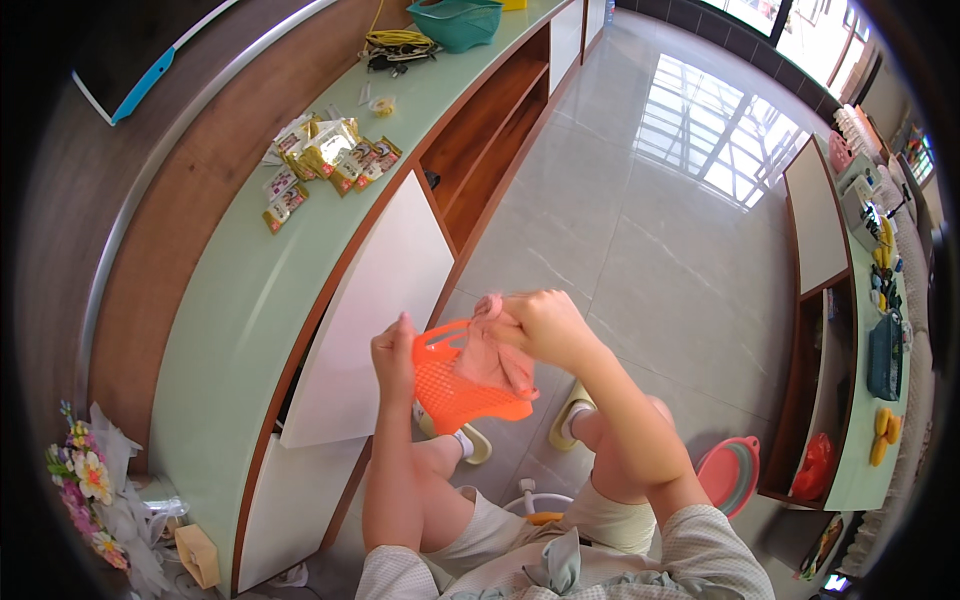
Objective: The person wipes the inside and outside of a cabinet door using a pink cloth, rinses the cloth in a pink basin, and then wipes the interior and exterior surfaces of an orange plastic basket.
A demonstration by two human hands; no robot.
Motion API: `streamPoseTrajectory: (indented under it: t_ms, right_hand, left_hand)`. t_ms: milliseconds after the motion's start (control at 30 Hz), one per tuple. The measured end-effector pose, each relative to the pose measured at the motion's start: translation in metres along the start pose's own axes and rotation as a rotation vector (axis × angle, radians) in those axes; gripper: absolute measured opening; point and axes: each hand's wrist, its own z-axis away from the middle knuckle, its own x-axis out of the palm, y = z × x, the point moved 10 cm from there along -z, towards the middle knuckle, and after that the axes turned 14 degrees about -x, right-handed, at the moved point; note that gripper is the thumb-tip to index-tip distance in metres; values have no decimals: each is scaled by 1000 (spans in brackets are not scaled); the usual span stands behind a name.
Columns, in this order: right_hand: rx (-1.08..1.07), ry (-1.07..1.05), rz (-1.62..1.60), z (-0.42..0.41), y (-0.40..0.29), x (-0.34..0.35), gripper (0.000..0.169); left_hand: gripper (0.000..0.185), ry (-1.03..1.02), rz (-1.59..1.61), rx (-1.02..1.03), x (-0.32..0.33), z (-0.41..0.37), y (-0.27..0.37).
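Note:
An orange plastic mesh basket hangs tilted in front of me, above my knees. My left hand grips it by the side near its handle slot. In my right hand is a pink cloth, bunched at the top and draped down against the basket. The cloth covers part of the basket's far right side. Fingers of the right hand are partly hidden behind the cloth.
On my left a long cabinet with a pale green top bears snack packets, cables and a teal basket. Its white door stands ajar. A pink basin rests at right, beside another cabinet.

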Motion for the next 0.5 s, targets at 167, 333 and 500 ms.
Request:
streamPoseTrajectory:
  t_ms: [167, 333, 500]
  right_hand:
    - [16, -152, 215, 2, -18, 24, 26]
    - [-40, -1, 63, -4, -12, -5, 31]
    - [116, 69, -294, 2, 5, -20, 25]
  left_hand:
    - [39, -78, -241, 264, 33, 16, 15]
    - [43, 4, -28, 3, 10, 3, 1]
    - [43, 80, 195, -185, -13, 4, 0]
